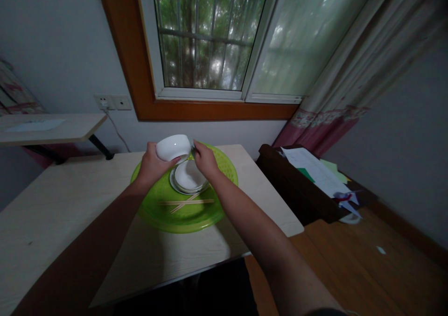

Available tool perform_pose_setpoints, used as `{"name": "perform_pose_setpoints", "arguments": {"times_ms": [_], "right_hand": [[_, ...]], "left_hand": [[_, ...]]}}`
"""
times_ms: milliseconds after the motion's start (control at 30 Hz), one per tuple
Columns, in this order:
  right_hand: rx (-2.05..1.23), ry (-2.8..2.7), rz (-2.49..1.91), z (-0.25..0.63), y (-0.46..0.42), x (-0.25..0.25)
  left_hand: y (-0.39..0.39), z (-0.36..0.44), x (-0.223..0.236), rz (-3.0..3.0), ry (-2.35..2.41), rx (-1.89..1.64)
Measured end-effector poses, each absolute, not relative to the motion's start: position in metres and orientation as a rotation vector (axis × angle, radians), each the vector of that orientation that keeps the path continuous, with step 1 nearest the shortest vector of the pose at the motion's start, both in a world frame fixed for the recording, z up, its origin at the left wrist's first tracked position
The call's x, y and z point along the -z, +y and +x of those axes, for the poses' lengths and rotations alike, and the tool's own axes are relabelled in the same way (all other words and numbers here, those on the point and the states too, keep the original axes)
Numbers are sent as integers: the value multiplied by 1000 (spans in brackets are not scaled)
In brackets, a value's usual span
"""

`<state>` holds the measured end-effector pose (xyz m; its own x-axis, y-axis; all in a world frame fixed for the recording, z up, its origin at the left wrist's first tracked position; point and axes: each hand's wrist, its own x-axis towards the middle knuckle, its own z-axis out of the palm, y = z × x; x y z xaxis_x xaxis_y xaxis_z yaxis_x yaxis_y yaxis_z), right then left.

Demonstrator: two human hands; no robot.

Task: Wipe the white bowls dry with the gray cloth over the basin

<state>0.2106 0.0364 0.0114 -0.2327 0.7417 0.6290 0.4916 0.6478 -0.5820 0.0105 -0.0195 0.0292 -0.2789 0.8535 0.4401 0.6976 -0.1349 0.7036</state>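
Note:
My left hand (151, 165) is wrapped round a white bowl (172, 147), held tilted on its side above a green plastic basin (224, 166). My right hand (205, 159) is closed in a pinch near the bowl's rim, on something thin I cannot make out. Below the hands, inside the basin, lies a stack of white plates (189, 177). A pair of wooden chopsticks (185, 203) rests on the basin's bottom, nearer to me.
The basin stands on a light wooden table (52, 204) by the wall under a window (210, 36). A dark cabinet (297, 185) with papers (315, 166) on it is at the right. Another small table (49, 127) is at far left. Wooden floor lies to the right.

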Motion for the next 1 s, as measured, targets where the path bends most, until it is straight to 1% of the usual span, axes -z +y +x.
{"name": "perform_pose_setpoints", "arguments": {"times_ms": [100,267,467,833,1000], "right_hand": [[-304,-1884,-864,210,32,-16],[-248,-2020,-677,207,18,-25],[-136,-2113,-532,202,13,-30],[-130,-1907,-853,215,33,-20],[-87,-1961,-807,213,29,-21]], "left_hand": [[-18,11,-27,1803,1946,-1363],[-16,11,-27,1770,1943,-1356],[-16,11,-32,1640,1901,-1448],[-20,7,-36,1571,1956,-1541],[-19,7,-34,1583,1976,-1506]]}}
